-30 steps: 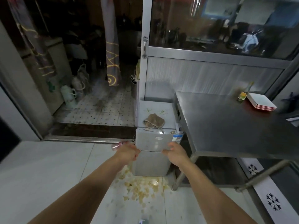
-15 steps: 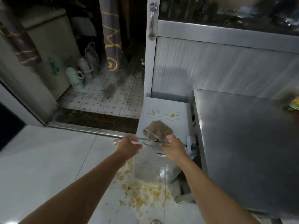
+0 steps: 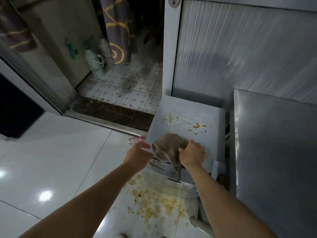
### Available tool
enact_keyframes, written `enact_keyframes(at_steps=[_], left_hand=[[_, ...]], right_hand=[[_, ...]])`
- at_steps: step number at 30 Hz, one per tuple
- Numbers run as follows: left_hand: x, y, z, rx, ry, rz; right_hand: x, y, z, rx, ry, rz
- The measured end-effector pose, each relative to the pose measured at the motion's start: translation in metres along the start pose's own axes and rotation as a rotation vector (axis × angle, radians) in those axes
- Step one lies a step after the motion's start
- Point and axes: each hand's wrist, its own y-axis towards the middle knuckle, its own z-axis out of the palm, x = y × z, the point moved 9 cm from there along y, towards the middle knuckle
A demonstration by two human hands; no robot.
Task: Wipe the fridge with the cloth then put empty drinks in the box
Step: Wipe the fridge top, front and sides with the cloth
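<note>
Fingers of the right hand (image 3: pixel 193 154) are curled down over the right side of the brown cloth (image 3: pixel 167 148), gripping it against the top of the small white fridge (image 3: pixel 187 117). Knuckles face the camera, so the fingertips themselves are hidden under the hand. The left hand (image 3: pixel 139 155) is held just beside the cloth's left edge, fingers nearly straight and loosely spread, holding nothing; whether its fingertips touch the cloth cannot be told.

The cloth lies bunched at the front edge of the fridge top, one corner hanging over the front. Yellow-orange spatter (image 3: pixel 196 125) marks the fridge top behind the cloth (clear of both hands). More yellowish spill (image 3: pixel 154 205) covers the white floor in front of the fridge.

A pink plastic bottle (image 3: pixel 136 140) lies on the floor beside the fridge's left side; only part of it shows past the fridge corner, and whether it is empty cannot be judged. A steel table (image 3: pixel 277 143) stands just to the right of the fridge, cut off by the frame edge. The fridge's lower front is largely hidden behind the right forearm.
</note>
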Motion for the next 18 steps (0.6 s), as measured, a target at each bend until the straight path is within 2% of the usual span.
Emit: enact_keyframes(at_steps=[3, 8, 13, 15, 18], left_hand=[[-0.003, 0.004, -0.001, -0.01, -0.02, -0.001], [-0.018, -0.001, -0.011, 0.0, -0.008, 0.028], [-0.046, -0.016, -0.036, -0.011, 0.016, 0.048], [-0.06, -0.015, -0.041, 0.033, 0.013, 0.083], [-0.093, -0.031, -0.04, 0.12, -0.204, 0.095]], right_hand=[[-0.003, 0.004, 0.006, 0.053, 0.03, -0.005], [0.011, -0.004, -0.009, 0.218, 0.616, -0.04], [0.032, -0.028, -0.079, 0.21, 0.735, -0.194], [0.039, -0.038, -0.11, 0.232, 0.799, -0.255], [0.053, -0.052, -0.143, 0.346, 0.881, -0.347]])
